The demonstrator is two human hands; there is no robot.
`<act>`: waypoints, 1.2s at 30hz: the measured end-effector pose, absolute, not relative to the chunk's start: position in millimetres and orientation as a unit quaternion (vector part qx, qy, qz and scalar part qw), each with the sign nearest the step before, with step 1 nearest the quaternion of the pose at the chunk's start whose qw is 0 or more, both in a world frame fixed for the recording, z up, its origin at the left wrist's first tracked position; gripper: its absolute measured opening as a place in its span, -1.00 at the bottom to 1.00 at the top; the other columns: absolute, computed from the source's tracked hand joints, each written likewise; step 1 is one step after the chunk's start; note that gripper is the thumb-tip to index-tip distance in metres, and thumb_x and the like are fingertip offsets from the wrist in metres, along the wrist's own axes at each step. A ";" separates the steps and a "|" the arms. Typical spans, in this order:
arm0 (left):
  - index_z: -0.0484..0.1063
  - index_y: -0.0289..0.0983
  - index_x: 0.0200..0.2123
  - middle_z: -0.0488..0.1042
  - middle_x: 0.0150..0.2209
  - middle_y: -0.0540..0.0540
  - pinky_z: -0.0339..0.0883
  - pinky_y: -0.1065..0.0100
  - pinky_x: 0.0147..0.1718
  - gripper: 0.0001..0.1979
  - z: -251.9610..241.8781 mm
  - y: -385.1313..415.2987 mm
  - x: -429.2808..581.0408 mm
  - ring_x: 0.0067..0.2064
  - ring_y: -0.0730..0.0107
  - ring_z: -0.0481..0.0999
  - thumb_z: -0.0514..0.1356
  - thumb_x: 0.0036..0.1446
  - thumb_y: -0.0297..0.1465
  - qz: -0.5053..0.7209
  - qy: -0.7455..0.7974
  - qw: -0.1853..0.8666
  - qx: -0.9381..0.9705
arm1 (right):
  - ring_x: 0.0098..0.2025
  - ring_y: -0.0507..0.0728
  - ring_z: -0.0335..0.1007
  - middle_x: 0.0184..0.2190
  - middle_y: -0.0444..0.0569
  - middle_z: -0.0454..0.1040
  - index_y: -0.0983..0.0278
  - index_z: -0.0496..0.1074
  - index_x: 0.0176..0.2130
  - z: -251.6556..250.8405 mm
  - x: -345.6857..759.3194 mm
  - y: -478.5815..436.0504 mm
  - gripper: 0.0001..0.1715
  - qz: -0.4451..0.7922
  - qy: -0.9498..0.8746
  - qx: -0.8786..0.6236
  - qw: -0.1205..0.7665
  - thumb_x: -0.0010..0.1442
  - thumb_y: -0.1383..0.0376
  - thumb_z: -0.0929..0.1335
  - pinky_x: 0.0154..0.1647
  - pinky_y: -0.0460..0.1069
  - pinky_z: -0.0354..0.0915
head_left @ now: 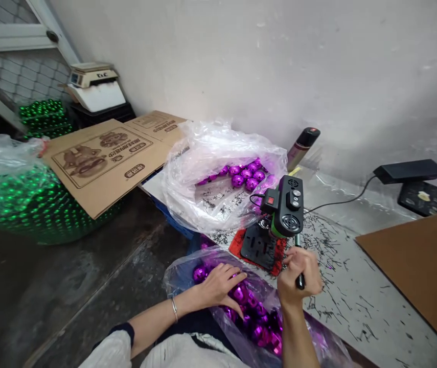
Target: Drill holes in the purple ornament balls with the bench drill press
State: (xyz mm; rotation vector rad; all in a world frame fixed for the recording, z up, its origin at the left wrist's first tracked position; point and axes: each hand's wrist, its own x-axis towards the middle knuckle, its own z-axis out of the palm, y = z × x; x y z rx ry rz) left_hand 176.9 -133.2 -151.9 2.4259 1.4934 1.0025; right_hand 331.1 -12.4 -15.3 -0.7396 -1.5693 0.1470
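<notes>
My left hand [222, 286] lies over shiny purple faceted baubles [256, 312] in a clear plastic bag [180, 276] at my lap. Its fingers are spread, and no bauble shows gripped in it. My right hand [300, 271] is closed round the lever [300, 280] of a small black bench machine [289, 207], which looks like a mini drill press. Below the machine's head, its slotted black base plate [254, 250] sits on a red cloth [236, 244]. Behind the machine, an opened clear bag [176, 189] holds more purple baubles [246, 174].
Black shavings [329, 250] litter the white tabletop [375, 312]. A spray can [302, 148] and power adapter [410, 171] stand by the wall. Cardboard [103, 179] lies left, another sheet [425, 276] right. Bagged green baubles [42, 209] and a scale [94, 76] are further left.
</notes>
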 end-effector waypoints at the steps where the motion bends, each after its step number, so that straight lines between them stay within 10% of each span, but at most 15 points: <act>1: 0.37 -0.35 0.20 0.59 -0.07 -0.33 0.52 0.12 -0.15 -0.08 -149.7 -127.5 168.6 -0.10 0.06 0.61 0.28 0.01 0.24 0.342 0.486 0.050 0.803 | -0.42 0.02 0.39 -0.52 -0.15 0.39 0.24 0.31 -0.50 -18.6 331.5 -12.6 -0.64 0.064 -0.693 -0.322 0.642 0.33 0.46 0.25 -0.36 -0.03 0.22; 5: 0.43 -0.25 0.16 0.58 0.00 -0.25 0.48 0.09 0.02 -0.62 -104.3 -50.7 99.1 0.01 0.15 0.58 0.07 0.44 -0.21 0.394 0.565 -0.014 0.724 | -0.45 0.03 0.38 -0.55 -0.17 0.37 0.23 0.30 -0.51 -21.1 332.6 -12.1 -0.64 0.068 -0.697 -0.311 0.643 0.32 0.45 0.25 -0.39 -0.01 0.22; 14: 0.36 -0.45 0.19 0.41 0.17 -0.55 0.17 -0.12 0.20 -0.50 -37.9 80.3 -24.1 0.22 -0.22 0.38 0.07 0.17 -0.66 0.194 0.836 0.028 0.513 | -0.47 0.04 0.38 -0.54 -0.13 0.40 0.21 0.30 -0.51 -18.2 330.9 -12.9 -0.62 0.054 -0.694 -0.323 0.641 0.35 0.41 0.25 -0.46 -0.01 0.24; 21: 0.34 -0.41 0.17 0.45 0.15 -0.49 0.28 -0.07 0.16 -0.52 -35.3 63.7 -17.6 0.16 -0.18 0.47 0.29 0.21 -0.42 0.270 0.817 0.089 0.502 | -0.45 0.01 0.39 -0.50 -0.15 0.39 0.22 0.30 -0.46 -18.4 331.2 -11.5 -0.67 0.038 -0.710 -0.291 0.640 0.30 0.50 0.25 -0.44 -0.05 0.25; 29: 0.36 -0.19 0.17 0.59 0.00 -0.17 0.56 0.27 -0.14 -0.50 -50.2 -14.6 45.4 -0.16 0.30 0.66 0.27 0.24 -0.13 0.594 0.513 0.538 0.308 | -0.44 0.03 0.38 -0.49 -0.14 0.40 0.21 0.30 -0.46 -19.8 331.0 -10.9 -0.68 0.059 -0.705 -0.303 0.639 0.32 0.45 0.24 -0.40 -0.03 0.26; 36: 0.33 -0.21 0.19 0.59 0.01 -0.18 0.55 0.23 -0.10 -0.32 -83.4 -28.5 133.0 -0.09 0.24 0.64 0.40 0.08 -0.08 0.536 0.545 0.502 0.403 | -0.43 0.03 0.37 -0.49 -0.14 0.40 0.20 0.29 -0.44 -15.4 334.9 -10.3 -0.69 0.038 -0.728 -0.298 0.616 0.34 0.44 0.23 -0.36 -0.02 0.28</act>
